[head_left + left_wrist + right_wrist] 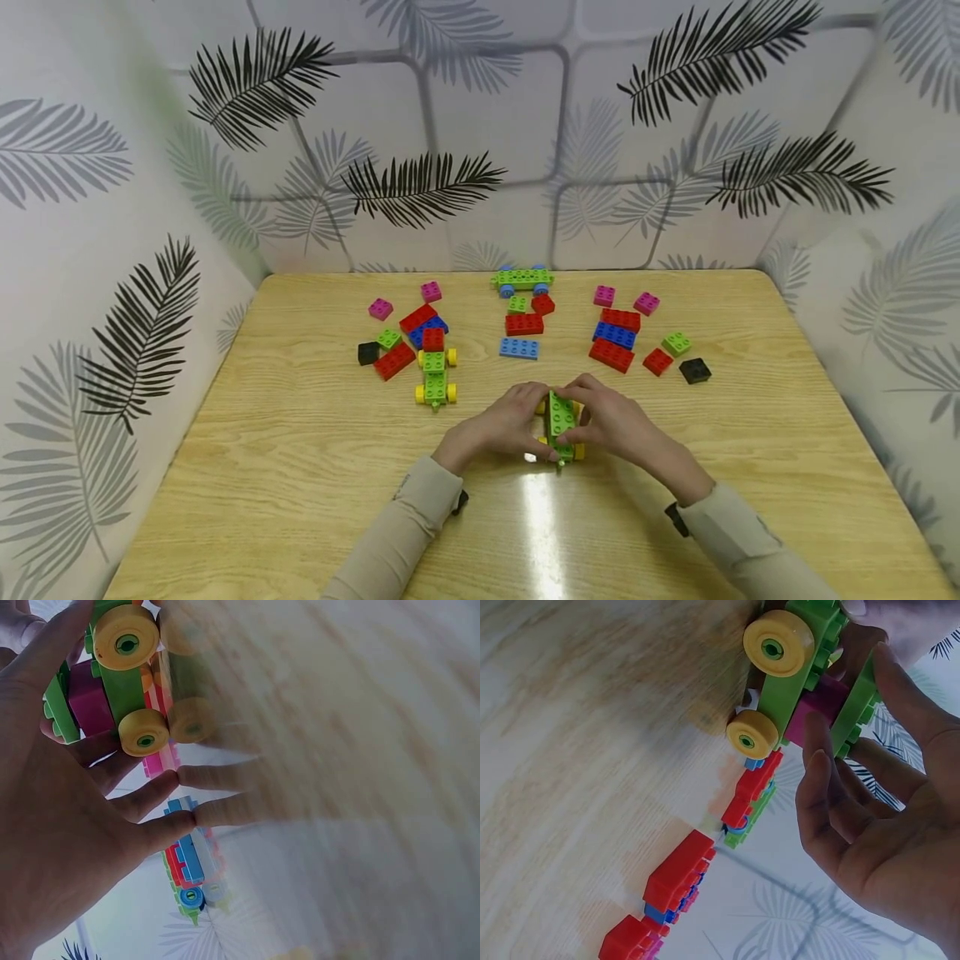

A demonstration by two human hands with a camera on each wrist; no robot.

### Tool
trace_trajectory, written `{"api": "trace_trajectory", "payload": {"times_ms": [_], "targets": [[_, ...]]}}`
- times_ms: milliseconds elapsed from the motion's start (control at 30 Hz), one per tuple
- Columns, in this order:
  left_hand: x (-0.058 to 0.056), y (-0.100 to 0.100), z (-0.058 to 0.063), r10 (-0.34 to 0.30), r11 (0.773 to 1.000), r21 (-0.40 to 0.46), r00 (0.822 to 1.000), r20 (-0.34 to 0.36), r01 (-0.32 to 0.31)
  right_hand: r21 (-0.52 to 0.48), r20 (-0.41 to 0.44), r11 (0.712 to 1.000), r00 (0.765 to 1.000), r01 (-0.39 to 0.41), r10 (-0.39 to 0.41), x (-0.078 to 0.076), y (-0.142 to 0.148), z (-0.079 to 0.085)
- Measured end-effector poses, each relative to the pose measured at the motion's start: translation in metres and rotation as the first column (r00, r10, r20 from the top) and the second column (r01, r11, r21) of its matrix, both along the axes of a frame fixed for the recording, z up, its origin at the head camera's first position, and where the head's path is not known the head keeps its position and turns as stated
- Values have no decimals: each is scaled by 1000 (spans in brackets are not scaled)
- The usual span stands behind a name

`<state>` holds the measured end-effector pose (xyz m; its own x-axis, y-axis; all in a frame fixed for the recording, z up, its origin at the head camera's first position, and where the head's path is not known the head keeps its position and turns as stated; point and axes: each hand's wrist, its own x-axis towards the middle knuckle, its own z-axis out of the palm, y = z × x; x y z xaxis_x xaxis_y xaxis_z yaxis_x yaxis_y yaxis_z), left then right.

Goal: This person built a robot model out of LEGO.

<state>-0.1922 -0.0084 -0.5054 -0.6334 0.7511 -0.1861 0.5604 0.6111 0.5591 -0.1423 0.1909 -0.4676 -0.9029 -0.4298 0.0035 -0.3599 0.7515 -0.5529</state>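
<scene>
A toy car base (pixel 780 705), green with yellow wheels, stands on the table between both hands. On one end of it sits a magenta brick (pixel 88 697), and over that lies a long green brick (pixel 561 412), its free end jutting above the base. My left hand (pixel 513 421) holds the car from the left, thumb at the near end and index finger at the far end; its other fingers reach toward the tabletop. From the right, my right hand (pixel 611 419) pinches the long green brick lengthwise between thumb and fingers.
A second yellow-wheeled car (pixel 435 379) with a red brick stands to the left. Farther back are a blue-wheeled base (pixel 523 281) and a light blue brick (pixel 519 348). Loose bricks lie in left and right groups, including a black one (pixel 695 371). The table (pixel 300 467) meets a patterned wall.
</scene>
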Motion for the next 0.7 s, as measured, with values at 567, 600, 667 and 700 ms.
{"api": "trace_trajectory", "payload": {"times_ms": [567,600,667,700], "targets": [[4,0,-1,8,1000,30,1000,5,-8,41,47,999,999,13,-15,-3,-1,1],[4,0,-1,11,999,31,1000,7,-12,46,49,999,999,17,-19,-3,-2,2],[3,0,-1,16,999,34,1000,13,-16,49,50,999,998,22,-25,-4,-3,3],[3,1,-1,16,999,32,1000,17,-17,45,51,999,998,23,-25,-4,-3,3]]}}
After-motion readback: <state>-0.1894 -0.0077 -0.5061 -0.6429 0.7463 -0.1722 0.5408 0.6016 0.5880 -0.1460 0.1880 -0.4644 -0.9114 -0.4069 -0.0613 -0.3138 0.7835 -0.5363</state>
